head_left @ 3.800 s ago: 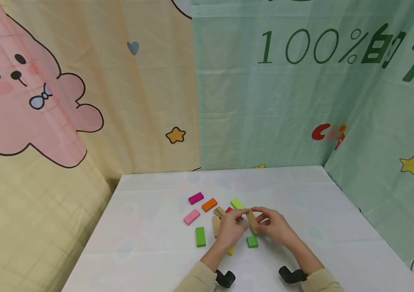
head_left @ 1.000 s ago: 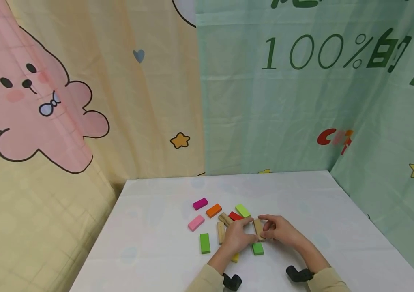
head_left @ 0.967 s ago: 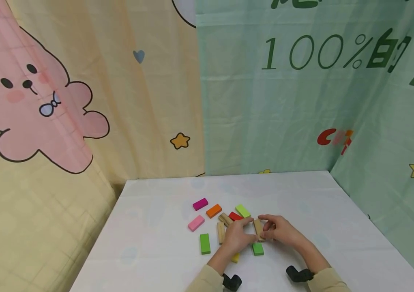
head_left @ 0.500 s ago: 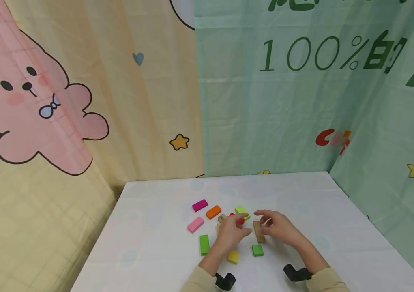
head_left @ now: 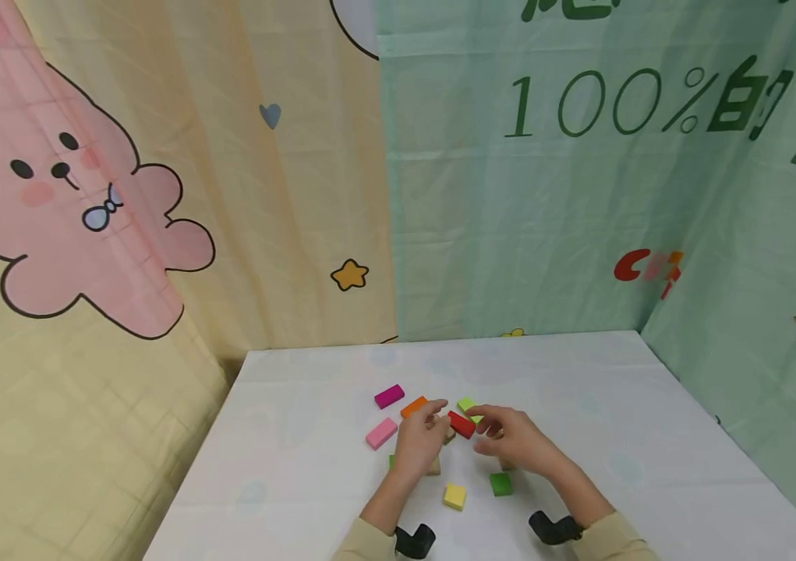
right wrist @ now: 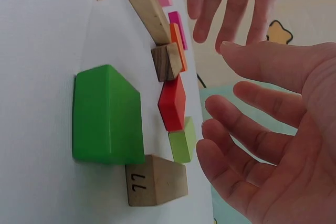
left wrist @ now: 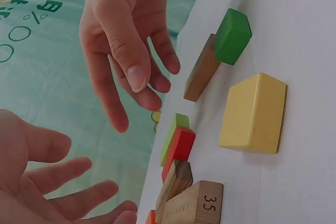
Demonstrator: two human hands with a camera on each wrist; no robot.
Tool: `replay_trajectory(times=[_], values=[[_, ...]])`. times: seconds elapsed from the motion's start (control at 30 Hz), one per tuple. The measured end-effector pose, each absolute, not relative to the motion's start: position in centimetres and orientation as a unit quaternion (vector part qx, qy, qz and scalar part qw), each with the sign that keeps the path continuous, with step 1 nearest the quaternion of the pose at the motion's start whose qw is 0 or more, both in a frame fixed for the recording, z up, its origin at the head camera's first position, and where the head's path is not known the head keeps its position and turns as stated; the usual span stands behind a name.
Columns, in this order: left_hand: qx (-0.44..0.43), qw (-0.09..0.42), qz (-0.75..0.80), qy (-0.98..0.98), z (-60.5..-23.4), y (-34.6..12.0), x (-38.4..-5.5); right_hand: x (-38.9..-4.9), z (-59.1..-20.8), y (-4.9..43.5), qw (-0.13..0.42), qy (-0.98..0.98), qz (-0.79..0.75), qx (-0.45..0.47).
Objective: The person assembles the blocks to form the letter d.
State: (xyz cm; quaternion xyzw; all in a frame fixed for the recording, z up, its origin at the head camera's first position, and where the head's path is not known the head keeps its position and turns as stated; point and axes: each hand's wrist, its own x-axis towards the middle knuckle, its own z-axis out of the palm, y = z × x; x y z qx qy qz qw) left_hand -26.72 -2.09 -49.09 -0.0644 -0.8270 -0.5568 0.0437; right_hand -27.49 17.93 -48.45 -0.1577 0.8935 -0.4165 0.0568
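Observation:
My left hand (head_left: 420, 440) hovers over the left part of a ring of wooden blocks, fingers loosely spread and holding nothing. Across from it my right hand (head_left: 515, 442) is held above the ring's right side, also without anything in it. Beneath the right hand lies a plain wood block (right wrist: 157, 181) marked 77, with a green block (right wrist: 107, 116) at its near end. Between the hands a red block (head_left: 461, 425) shows, beside a lime block (right wrist: 182, 142) and a dark-grained block (right wrist: 166, 62). A plain block marked 35 (left wrist: 194, 205) lies under the left hand, partly hidden in the head view.
A yellow block (head_left: 454, 497) lies at the near side. Farther left are an orange block (head_left: 414, 407), a magenta block (head_left: 389, 396) and a pink block (head_left: 381, 433). Another green block (head_left: 392, 461) is mostly covered by the left hand. Printed curtains stand behind the white table (head_left: 285, 467).
Both hands held the plain block at the right earlier and set it down flat near the green block. They have since let go; the left hand has moved left, uncovering the red and yellow blocks.

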Motion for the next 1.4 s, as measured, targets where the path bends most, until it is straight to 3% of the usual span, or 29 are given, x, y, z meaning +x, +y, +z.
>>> replay_trajectory(times=[0.6,1.07,1.4], values=[[0.002,0.001,-0.655,-0.755,-49.7,-3.7,-26.3,-28.2,-50.6,14.0,0.070,0.882,-0.399,-0.242],[0.015,-0.053,-0.709,-0.703,-50.4,-4.1,-25.9,-28.8,-51.6,12.7,0.092,0.904,-0.348,-0.232],[0.048,-0.020,-0.674,-0.737,-50.9,-4.2,-25.9,-29.0,-51.4,11.8,0.102,0.898,-0.363,-0.227]])
